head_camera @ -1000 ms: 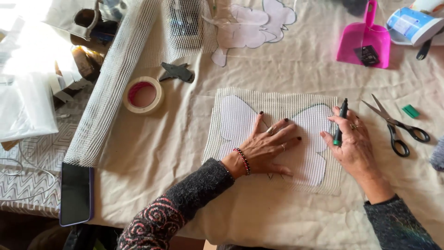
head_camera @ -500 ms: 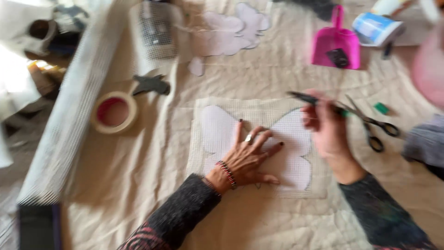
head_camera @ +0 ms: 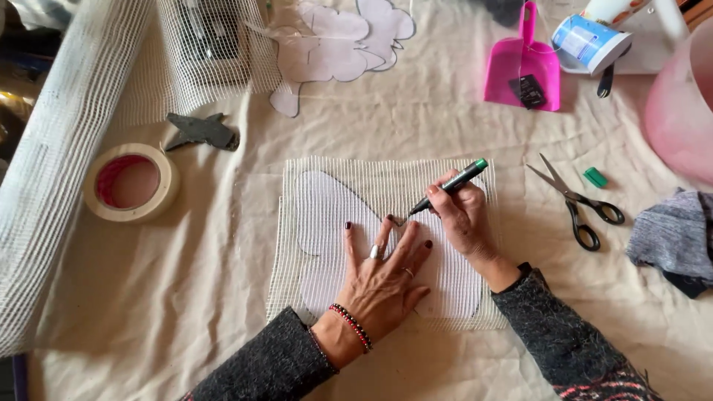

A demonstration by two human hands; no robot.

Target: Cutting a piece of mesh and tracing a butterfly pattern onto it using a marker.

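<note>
My left hand [head_camera: 382,278] lies flat with the fingers spread wide, pressing the square of white mesh [head_camera: 327,178] down onto the white butterfly-shaped paper template [head_camera: 319,215] beneath it — I judge the spread is there to keep the two layers from sliding against each other. My right hand [head_camera: 464,215] is closed around a green-capped marker [head_camera: 449,186], held like a pen, its dark tip resting on the mesh just beyond my left fingertips, right at the notch between the two wings. A dark outline already runs along the wing edge out past my left fingers, and another shows near my right wrist.

Beyond my right knuckles, well apart, a pair of black-handled scissors [head_camera: 575,200] lies open, with a small green cap [head_camera: 595,177] just beside the blades. Further off on that side are a pink dustpan [head_camera: 523,70], a pink tub [head_camera: 683,111] and a folded grey cloth [head_camera: 672,234].

Out past my left thumb side sits a roll of masking tape [head_camera: 130,183], a small dark cut-out shape [head_camera: 200,131] near it, and a long roll of mesh [head_camera: 56,163] running along the edge. Beyond my fingertips lie more paper cut-outs [head_camera: 334,44].

Everything rests on a creased beige cloth [head_camera: 223,327] covering the work table — daylight falls across it; little of the room shows.
</note>
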